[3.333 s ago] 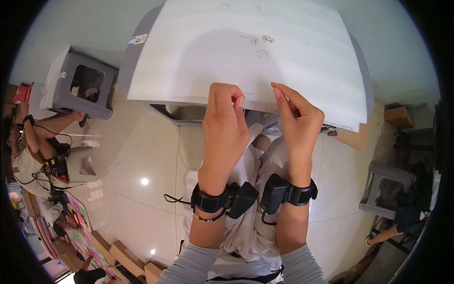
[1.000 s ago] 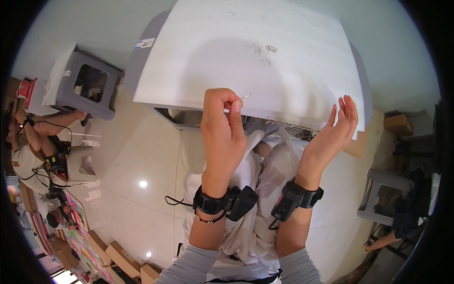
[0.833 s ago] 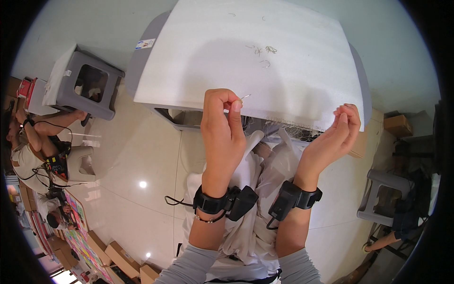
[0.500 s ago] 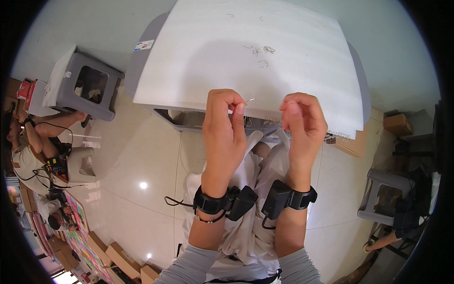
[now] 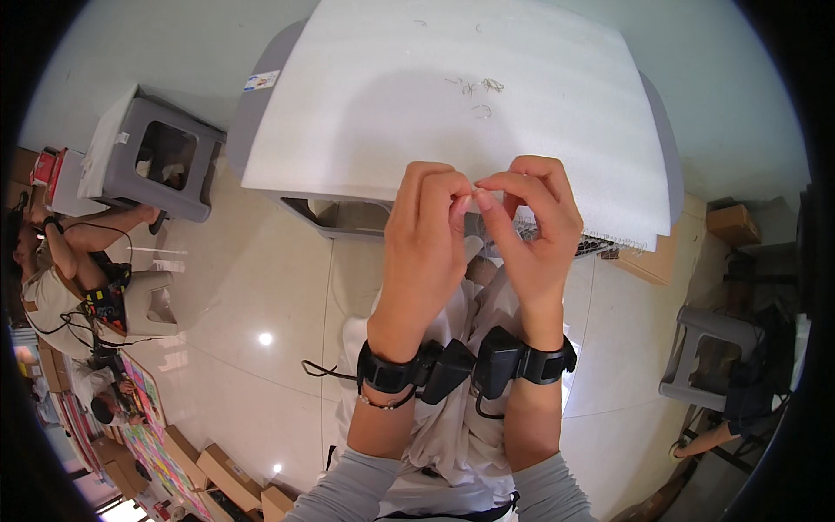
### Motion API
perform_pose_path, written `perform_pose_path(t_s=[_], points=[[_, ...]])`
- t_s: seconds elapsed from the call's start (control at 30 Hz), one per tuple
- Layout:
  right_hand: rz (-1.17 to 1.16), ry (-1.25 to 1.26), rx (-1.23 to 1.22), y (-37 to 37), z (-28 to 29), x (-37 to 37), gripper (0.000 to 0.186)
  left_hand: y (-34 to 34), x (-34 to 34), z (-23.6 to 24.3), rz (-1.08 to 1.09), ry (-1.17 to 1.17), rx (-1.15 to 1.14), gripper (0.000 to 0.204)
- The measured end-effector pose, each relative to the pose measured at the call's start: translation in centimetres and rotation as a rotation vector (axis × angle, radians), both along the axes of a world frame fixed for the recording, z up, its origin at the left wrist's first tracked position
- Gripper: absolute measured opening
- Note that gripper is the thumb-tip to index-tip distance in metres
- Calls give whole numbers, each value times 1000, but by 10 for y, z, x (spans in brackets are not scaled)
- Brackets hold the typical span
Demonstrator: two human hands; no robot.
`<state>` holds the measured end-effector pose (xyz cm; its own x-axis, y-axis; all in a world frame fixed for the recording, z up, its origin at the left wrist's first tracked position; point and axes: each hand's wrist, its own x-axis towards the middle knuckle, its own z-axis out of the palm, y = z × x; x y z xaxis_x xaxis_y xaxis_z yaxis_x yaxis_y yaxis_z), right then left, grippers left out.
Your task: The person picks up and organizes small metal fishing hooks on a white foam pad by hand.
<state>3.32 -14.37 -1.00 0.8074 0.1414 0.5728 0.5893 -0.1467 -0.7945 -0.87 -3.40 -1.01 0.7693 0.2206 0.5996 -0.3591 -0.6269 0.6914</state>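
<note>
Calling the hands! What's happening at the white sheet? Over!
Left hand pinched, right hand close beside it, over near edge of white sheet. Anything held: too small to tell. Thin curly strands lie farther back, apart from both hands.

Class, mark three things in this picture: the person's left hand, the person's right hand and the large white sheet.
Left hand [image 5: 422, 228]: head view, back of the hand.
Right hand [image 5: 545, 242]: head view, near the thumb's base.
White sheet [image 5: 561, 109]: head view, bare upper surface.

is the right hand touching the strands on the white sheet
Apart: the head view shows a bare strip of sheet between the right hand and the strands beyond it.
</note>
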Motion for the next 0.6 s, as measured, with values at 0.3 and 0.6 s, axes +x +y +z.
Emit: perform_pose_path(t_s=[0.3, 0.6], points=[[-25, 25, 26, -3, -1, 0, 15, 1, -2, 0, 34, 20, -2, 10], [-95, 202, 73, 1, 2, -6, 16, 1, -4, -1, 5, 28, 150, 18]])
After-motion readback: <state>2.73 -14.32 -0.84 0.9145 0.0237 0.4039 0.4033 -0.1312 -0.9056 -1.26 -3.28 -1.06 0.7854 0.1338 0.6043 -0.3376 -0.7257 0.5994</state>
